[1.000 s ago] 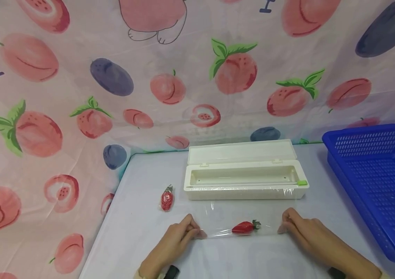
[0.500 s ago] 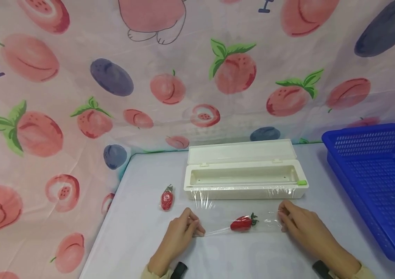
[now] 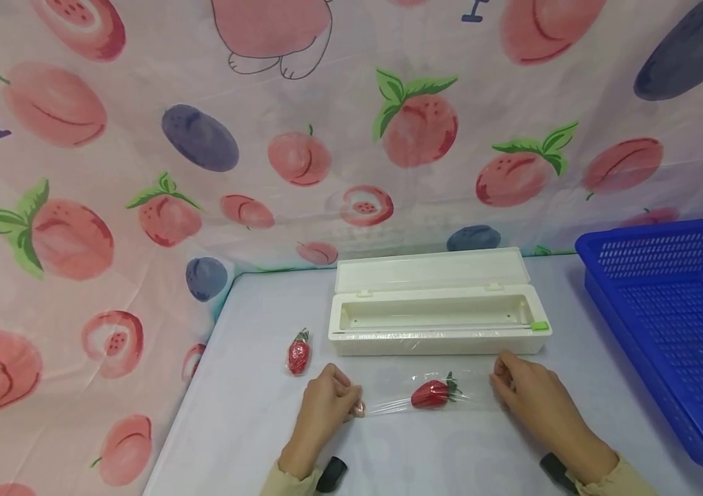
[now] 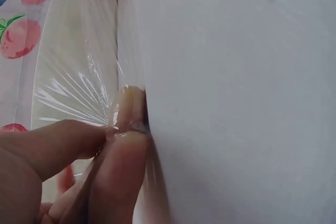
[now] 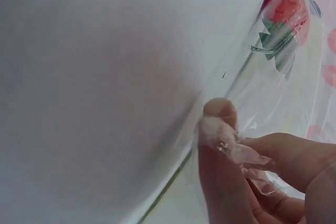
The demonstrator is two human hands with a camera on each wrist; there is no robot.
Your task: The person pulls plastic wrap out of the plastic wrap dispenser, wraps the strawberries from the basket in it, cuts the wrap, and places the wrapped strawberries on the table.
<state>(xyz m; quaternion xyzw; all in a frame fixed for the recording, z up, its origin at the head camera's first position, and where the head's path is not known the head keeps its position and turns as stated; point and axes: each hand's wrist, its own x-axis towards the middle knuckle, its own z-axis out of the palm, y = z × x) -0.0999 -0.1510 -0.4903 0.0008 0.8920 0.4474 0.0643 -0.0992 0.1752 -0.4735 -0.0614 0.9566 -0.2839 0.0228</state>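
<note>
Between the two hands stretches a sheet of clear plastic wrap (image 3: 389,405), reaching back toward the white wrap box (image 3: 438,346). A red strawberry (image 3: 429,395) with green leaves lies within the film, its leafy end toward the right. My left hand (image 3: 327,405) pinches the left end of the film; in the left wrist view, creases fan out from the fingertips (image 4: 131,108). At the other end, my right hand (image 3: 535,394) pinches a crumpled edge of film, clearly visible as bunched plastic (image 5: 247,158) in the right wrist view.
A second strawberry (image 3: 298,354), wrapped in film, lies left of the box. The box's lid (image 3: 429,271) stands raised at the back, and a green slider (image 3: 539,326) sits at its right front. A blue plastic basket (image 3: 599,303) occupies the right side.
Both hands have moved slightly away from the body, toward the box, and the right hand inward a little. The strawberry has shifted back with the film and now has film folded over it.
</note>
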